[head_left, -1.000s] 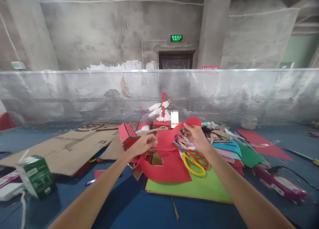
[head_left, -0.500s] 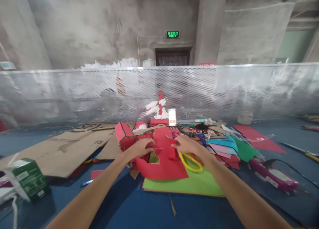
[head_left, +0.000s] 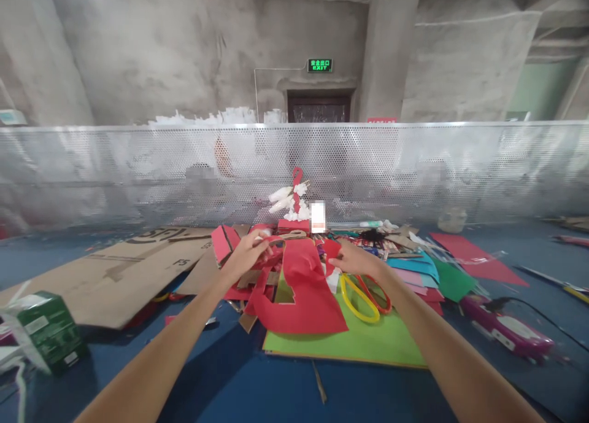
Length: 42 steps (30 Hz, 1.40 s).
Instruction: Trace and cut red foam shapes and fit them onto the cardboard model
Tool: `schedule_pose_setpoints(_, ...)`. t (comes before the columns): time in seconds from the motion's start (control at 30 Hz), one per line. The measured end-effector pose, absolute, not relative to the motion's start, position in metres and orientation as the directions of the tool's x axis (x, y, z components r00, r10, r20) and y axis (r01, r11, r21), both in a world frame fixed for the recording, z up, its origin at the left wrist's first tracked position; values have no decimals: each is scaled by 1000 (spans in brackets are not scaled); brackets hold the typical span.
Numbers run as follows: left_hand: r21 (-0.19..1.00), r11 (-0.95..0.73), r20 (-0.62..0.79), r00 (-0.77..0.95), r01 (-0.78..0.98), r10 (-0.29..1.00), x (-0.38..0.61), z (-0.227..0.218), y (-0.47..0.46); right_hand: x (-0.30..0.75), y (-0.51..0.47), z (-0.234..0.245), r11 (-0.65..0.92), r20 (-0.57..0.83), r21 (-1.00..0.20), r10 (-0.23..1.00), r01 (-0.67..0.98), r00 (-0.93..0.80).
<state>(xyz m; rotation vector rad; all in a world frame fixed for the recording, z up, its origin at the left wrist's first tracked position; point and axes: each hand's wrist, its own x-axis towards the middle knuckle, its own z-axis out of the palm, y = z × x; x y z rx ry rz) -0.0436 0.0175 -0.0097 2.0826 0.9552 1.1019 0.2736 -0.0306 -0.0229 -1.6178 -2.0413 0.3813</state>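
Observation:
My right hand (head_left: 356,260) is closed on a small piece of red paper (head_left: 331,252), pinched between thumb and fingers. To the left, my left hand (head_left: 251,251) hovers with bent fingers apart over red scraps, beside a red-faced cardboard box (head_left: 224,244); I see nothing held in it. Between the hands lies a large red sheet (head_left: 306,306) with a notch cut into it, creased near its top. It rests partly on a light green sheet (head_left: 377,346). Scissors with a yellow handle loop (head_left: 361,299) and a red one lie just below my right hand, blades mostly hidden.
Flat brown cardboard (head_left: 133,275) spreads at left, with a green box (head_left: 46,331) nearer. Coloured sheets (head_left: 416,266) and a purple device (head_left: 506,328) with a cord lie right. White flowers (head_left: 289,202) stand at the back before a perforated metal screen (head_left: 138,177).
My left hand has moved up and left, off the large red sheet. My right hand has shifted slightly right with a red piece. The scissors' handles have spread and moved right.

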Motion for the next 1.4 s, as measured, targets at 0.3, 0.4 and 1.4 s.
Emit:
schedule_pose_setpoints(0.3, 797, -579, 567, 117, 173, 816, -40, 1, 9, 268, -31, -22, 302, 232, -596, 952, 744, -201)
schedule_pose_setpoints(0.4, 743, -663, 666, 1, 94, 746, -39, 9, 4, 264, -30, -18, 346, 313, -710, 935, 613, -164)
schedule_pose_setpoints(1.4, 461, -601, 563, 307, 653, 767, -42, -14, 20, 255, -45, -8, 207, 193, -978, 938, 18, -287)
